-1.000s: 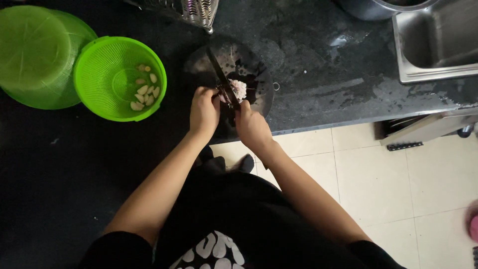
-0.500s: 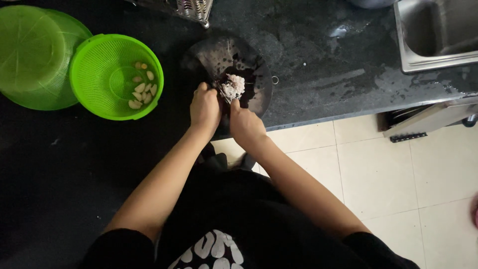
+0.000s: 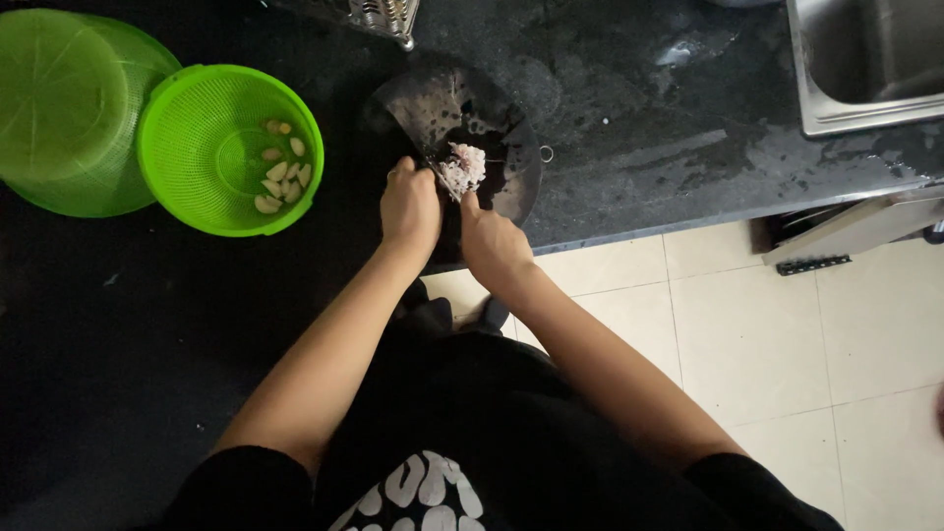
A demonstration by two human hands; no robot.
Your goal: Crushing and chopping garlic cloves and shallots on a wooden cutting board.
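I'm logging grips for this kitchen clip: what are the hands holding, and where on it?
Both hands, left and right, pinch a pale garlic bulb at its lower edge, over the dark round board.

1. The fingertips of the left hand (image 3: 410,205) and right hand (image 3: 492,243) are hidden against the pale clump (image 3: 462,167).
2. The sink (image 3: 836,118) and metal rack (image 3: 379,15) at the bench's far edge are cut off.
3. The green bowl (image 3: 59,108) is cropped at the left.
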